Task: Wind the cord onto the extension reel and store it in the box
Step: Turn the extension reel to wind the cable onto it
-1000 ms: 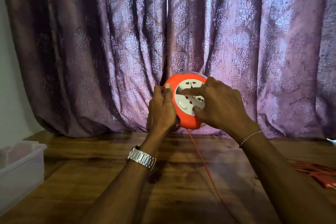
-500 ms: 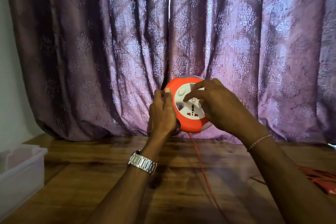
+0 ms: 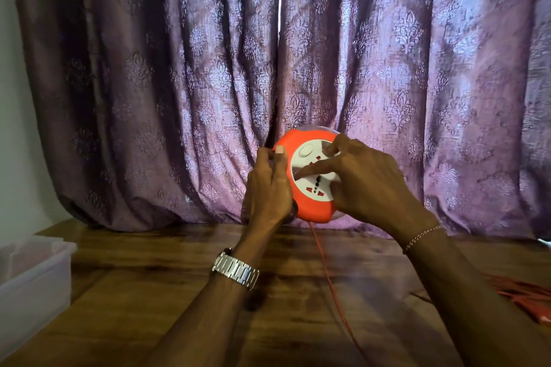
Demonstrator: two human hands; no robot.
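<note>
A purple curtain (image 3: 149,83) fills the upper frame, and a wooden table (image 3: 149,292) spans the bottom. At the left edge sits the clear plastic box (image 3: 32,280), well apart from the hands and not yet used.

The orange reel (image 3: 310,176) is held up in the centre of the frame, above the table and in front of the curtain. Its white socket face (image 3: 316,179) has turned since half a second ago: the round button now sits at the upper left of the face, and the red-shuttered socket holes have swung toward the bottom. That rotation looks like winding in progress.

The left hand (image 3: 268,188) is closed around the reel's left edge, thumb on the rim, gripping it firmly. The right hand (image 3: 366,185) has shifted: its fingers (image 3: 310,168) now reach across the socket face and press on it, curled against the reel's right side rather than clamped around anything.

The cord (image 3: 331,283) hangs from the reel's underside toward the lower middle of the frame, and a loose heap (image 3: 527,295) lies at the right edge. Much cord seems left to wind, so boxing the reel is some way off.
</note>
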